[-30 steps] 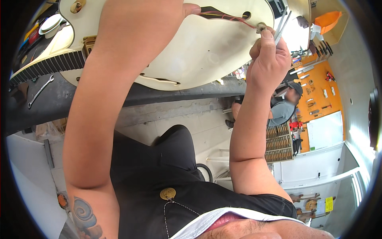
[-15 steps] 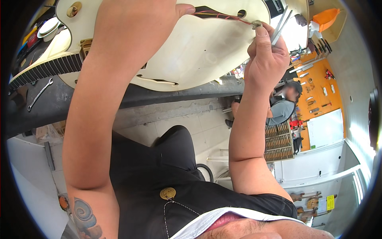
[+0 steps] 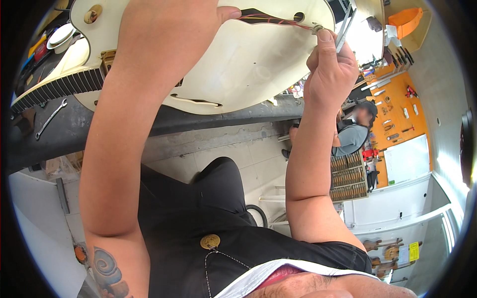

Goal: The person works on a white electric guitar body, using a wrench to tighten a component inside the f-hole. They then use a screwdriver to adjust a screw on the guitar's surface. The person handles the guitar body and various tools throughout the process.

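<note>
A cream hollow-body guitar (image 3: pixel 218 59) lies on the dark bench, its strings off as far as I can see. My left hand (image 3: pixel 169 25) reaches over its body; the thumb rests by the far f-hole (image 3: pixel 263 19), and the other fingers are hidden past the upper edge. Thin red wires (image 3: pixel 283 21) run out of that f-hole to a small metal part (image 3: pixel 316 29). Thumb and fingertips of my right hand (image 3: pixel 330 64) pinch this part. Metal tweezers (image 3: pixel 346 29) are also held in that hand, their two prongs pointing up and away.
A wrench (image 3: pixel 50 119) lies on the dark bench (image 3: pixel 198 121) at the left, below the guitar neck (image 3: pixel 59 92). Another person (image 3: pixel 353 131) sits farther off at the right, near an orange tool board (image 3: pixel 395 114). Tools and a white round container (image 3: pixel 60 37) crowd the far left.
My right hand has shifted slightly left, carrying the small metal part and the tweezers with it. My left thumb has drawn back a little to the left.
</note>
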`<state>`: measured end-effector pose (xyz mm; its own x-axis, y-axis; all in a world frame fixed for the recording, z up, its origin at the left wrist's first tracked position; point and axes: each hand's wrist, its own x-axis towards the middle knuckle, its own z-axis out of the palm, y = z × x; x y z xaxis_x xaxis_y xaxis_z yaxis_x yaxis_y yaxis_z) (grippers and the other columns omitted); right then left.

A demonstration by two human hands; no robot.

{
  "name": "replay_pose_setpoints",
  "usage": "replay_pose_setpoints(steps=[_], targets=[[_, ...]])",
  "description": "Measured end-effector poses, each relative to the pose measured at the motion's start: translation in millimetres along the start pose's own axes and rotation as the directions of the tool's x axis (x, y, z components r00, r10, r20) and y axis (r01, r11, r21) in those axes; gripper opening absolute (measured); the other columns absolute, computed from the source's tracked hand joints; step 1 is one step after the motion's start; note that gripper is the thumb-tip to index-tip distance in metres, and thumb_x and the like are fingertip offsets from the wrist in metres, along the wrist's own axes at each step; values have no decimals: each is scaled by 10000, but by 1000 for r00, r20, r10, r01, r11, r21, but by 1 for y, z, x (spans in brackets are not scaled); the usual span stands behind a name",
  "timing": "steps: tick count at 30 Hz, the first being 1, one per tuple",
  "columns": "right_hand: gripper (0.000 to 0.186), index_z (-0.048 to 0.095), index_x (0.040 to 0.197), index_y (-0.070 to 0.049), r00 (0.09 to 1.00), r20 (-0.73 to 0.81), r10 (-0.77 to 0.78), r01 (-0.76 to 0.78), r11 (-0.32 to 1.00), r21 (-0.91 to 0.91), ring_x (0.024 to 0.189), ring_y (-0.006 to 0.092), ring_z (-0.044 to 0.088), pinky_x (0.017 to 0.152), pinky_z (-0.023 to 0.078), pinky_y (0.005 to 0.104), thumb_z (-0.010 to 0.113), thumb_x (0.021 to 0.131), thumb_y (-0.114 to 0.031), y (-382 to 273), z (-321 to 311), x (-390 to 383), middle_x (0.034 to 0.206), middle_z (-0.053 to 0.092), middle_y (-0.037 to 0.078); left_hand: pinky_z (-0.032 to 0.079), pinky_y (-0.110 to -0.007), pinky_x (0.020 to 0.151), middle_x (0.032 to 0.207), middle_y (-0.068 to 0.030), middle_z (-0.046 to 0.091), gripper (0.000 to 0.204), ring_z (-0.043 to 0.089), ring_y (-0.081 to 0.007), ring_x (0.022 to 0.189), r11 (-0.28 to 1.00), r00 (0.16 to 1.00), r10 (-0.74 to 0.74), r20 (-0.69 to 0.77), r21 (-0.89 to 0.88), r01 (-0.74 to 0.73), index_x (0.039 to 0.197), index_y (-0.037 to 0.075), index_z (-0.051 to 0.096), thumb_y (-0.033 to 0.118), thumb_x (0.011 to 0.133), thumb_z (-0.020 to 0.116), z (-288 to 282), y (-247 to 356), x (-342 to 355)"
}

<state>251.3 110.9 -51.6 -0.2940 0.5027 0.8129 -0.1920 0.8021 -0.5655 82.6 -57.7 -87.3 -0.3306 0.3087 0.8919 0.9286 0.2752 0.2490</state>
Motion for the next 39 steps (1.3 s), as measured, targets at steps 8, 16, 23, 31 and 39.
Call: replay_pose_setpoints(steps=[8,16,23,31,39], targets=[[236,732,1124,94,1000,-9,7,-7,1000,20,569,52,360,538,250,242,751,999,-106,1,-1,-1,661,511,-47,548,-428,955,1176,-212,753,503,724,-379,1046,999,1000,6,23,-48,-5,1229,-37,690,286,861,811,-1,-6,1],[276,712,1187,103,998,46,42,-47,992,116,585,53,371,551,261,240,749,1000,-98,3,-7,-6,677,524,-39,547,-436,965,1198,-233,744,505,721,-386,1059,999,998,19,-55,-25,-20,1234,-45,685,279,866,806,4,-4,-1],[267,713,1192,99,998,50,33,-38,993,111,589,48,361,545,250,241,732,1009,-94,7,-8,-7,686,523,-44,545,-435,975,1211,-230,743,513,719,-385,1079,1000,1000,-15,-15,10,16,1242,-52,683,287,876,800,-7,10,-2],[234,737,1153,75,1000,15,-3,2,998,71,565,39,347,524,234,240,747,1004,-105,8,-3,-4,662,501,-58,542,-442,981,1202,-235,743,522,719,-389,1077,1000,999,-8,-31,-30,7,1249,-56,684,281,870,807,-6,5,-2],[230,729,1096,29,977,-28,-209,196,948,-249,644,38,447,601,338,217,774,982,-165,14,-4,-7,746,561,-45,553,-440,941,1166,-228,751,528,729,-385,1024,999,999,5,-43,-33,-7,1244,-54,687,279,856,818,-1,1,-1]])
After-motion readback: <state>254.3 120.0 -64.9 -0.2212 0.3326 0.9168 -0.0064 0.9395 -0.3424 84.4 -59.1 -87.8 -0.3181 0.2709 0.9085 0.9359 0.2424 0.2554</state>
